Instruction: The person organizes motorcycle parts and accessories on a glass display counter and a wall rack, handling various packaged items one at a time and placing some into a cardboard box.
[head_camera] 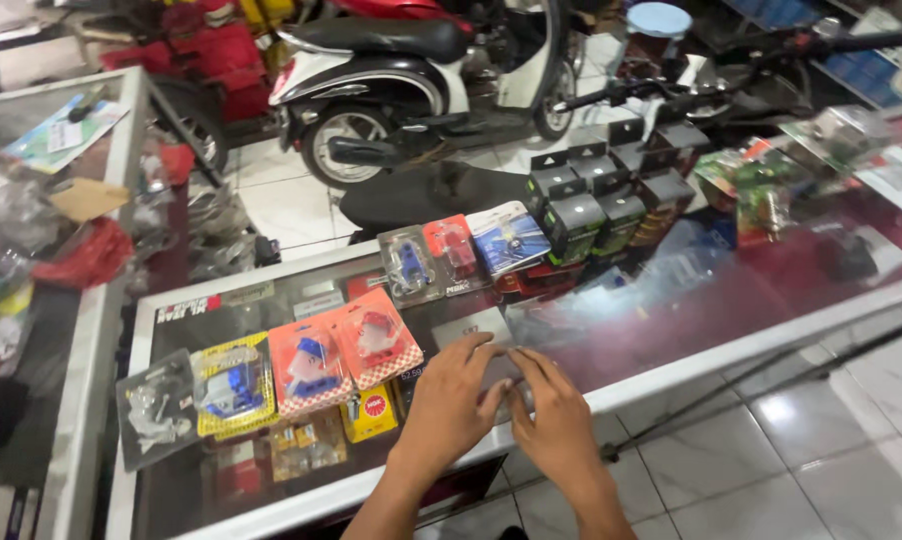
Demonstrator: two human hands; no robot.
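Note:
My left hand [453, 405] and my right hand [553, 420] rest side by side on the glass top of a display counter [671, 330], near its front edge. Their fingertips meet over a small clear packet [501, 370] lying flat on the glass; whether either hand grips it cannot be told. Just left of my left hand lie orange blister packs [343, 355] with small blue and white parts. A yellow-backed pack [233, 385] and a clear pack with a metal part [156, 410] lie further left.
More blister packs [466, 250] and black boxes [601, 200] line the counter's far edge, with green packets [761, 180] at the right. A white and black scooter [421, 80] stands behind. A second glass case [61, 250] stands left. White floor tiles [831, 450] lie at right.

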